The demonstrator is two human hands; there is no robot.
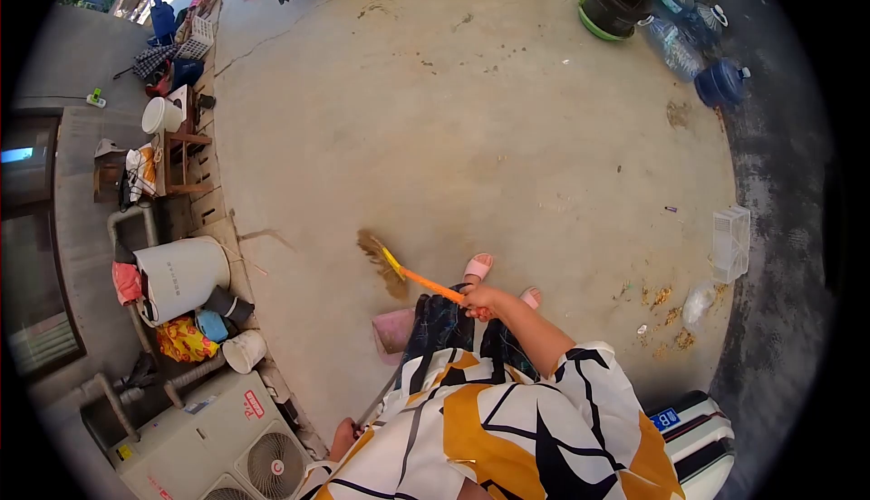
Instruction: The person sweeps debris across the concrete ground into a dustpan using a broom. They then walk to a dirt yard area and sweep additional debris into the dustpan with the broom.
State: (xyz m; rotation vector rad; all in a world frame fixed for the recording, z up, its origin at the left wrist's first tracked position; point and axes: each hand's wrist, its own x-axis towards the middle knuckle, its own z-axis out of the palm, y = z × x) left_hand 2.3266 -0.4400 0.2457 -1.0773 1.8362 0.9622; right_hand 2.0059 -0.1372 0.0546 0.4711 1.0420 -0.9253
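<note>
My right hand is closed around the orange handle of a broom. The broom's yellow head and brown bristles rest on the concrete floor, left of my feet in pink sandals. Low beside my left leg, my left hand is closed on a thin grey pole. That pole runs up toward a pink dustpan lying on the floor just below the broom head. My patterned shirt covers part of the view.
Along the left wall stand a white drum, a white bucket and an air conditioner unit. At right are yellowish debris, a plastic bag, a white crate and a parked vehicle. Water bottles stand top right.
</note>
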